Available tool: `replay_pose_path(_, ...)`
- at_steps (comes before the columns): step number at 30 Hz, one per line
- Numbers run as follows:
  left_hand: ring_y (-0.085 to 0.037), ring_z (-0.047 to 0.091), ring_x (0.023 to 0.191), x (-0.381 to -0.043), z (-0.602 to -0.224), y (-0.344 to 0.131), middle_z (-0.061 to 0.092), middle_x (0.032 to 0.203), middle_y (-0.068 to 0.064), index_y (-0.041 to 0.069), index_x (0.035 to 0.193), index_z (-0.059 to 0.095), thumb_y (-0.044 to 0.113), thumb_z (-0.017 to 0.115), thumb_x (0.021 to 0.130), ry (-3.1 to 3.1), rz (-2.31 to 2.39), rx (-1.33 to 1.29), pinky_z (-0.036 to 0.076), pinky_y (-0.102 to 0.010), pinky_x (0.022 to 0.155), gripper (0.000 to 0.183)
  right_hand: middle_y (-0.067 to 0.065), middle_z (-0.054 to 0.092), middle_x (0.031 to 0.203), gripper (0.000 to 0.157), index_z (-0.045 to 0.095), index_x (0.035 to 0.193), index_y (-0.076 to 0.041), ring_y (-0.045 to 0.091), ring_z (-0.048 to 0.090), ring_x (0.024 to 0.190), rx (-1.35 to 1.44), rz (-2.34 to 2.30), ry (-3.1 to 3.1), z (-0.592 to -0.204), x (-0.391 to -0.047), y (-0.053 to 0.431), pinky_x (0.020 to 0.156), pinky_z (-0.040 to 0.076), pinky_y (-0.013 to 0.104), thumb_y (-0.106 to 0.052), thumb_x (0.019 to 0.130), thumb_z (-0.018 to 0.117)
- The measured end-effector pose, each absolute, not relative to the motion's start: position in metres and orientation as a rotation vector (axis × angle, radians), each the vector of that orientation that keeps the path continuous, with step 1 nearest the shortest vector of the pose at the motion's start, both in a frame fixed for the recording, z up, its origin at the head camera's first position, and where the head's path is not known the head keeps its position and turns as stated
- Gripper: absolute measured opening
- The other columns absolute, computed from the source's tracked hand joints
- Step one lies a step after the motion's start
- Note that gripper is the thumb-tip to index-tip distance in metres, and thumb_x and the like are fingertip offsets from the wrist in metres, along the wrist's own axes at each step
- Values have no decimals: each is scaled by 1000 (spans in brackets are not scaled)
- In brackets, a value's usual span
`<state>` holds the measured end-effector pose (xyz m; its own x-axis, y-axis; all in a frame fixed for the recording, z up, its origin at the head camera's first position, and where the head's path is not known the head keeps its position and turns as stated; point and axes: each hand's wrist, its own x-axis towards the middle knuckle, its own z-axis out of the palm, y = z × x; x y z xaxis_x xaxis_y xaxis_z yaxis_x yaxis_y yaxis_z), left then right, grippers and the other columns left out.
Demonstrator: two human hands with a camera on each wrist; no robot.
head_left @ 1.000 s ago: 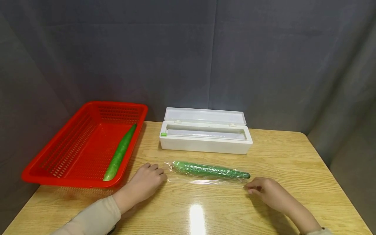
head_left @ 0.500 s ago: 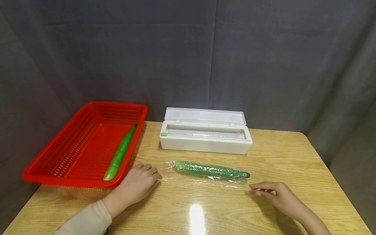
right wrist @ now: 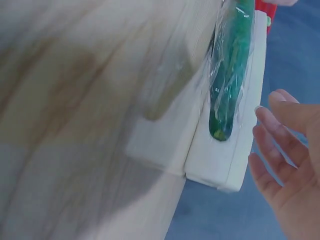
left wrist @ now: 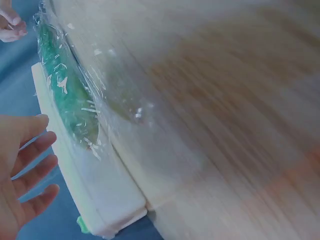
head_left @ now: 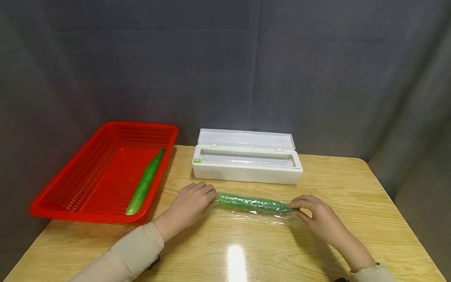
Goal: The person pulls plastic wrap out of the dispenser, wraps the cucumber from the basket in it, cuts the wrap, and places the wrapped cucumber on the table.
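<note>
A cucumber in clear plastic wrap lies crosswise on the wooden table, the wrap's loose edge spread along its near side. At its left, paler end is my left hand, whose fingertips overlap that end in the head view. In the left wrist view, the left hand's fingers are spread and loosely bent beside the wrapped cucumber. My right hand reaches the dark, narrow end, thumb and forefinger apart there. The right wrist view shows the right hand's fingers relaxed near that tip.
Behind the cucumber stands a white wrap dispenser with its lid raised, a roll inside and a green slider. A red perforated basket at the left holds an unwrapped cucumber. Grey curtains surround the table.
Both hands have moved inward and away from me, from the wrap's near corners to the cucumber's ends. The wrap's near edge, flatter earlier, is now crinkled. Basket and dispenser stay put.
</note>
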<state>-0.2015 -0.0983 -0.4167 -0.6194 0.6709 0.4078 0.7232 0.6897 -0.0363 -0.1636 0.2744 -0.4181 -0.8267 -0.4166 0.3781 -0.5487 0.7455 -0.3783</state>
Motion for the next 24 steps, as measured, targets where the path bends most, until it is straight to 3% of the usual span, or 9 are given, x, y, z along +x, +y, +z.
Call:
replay_pose_path(11, -18, 65, 99, -221, -429, -88, 70, 105, 1, 14, 108, 73, 20, 78, 86, -2579, -288, -1114, 52, -36, 90, 24, 3, 67, 110, 36, 74, 109, -10, 20, 63, 99, 782, 672, -2745, -431, -180, 262, 75, 56, 33, 4, 77, 81)
replay_pose_path(19, -18, 68, 96, -235, -434, -88, 71, 107, 1, 13, 112, 73, 19, 79, 85, -2596, -360, -1103, 55, -35, 82, 28, 8, 66, 112, 38, 74, 110, -7, 25, 63, 102, 803, 588, -2740, -431, -192, 260, 81, 56, 38, 4, 75, 83)
replay_pose_path(24, -22, 66, 102, -245, -435, -87, 70, 114, -2, 12, 117, 71, 18, 75, 89, -2664, -385, -1102, 54, -39, 87, 28, 9, 67, 111, 39, 73, 113, -8, 27, 64, 102, 791, 588, -2774, -432, -200, 260, 83, 55, 42, 5, 77, 81)
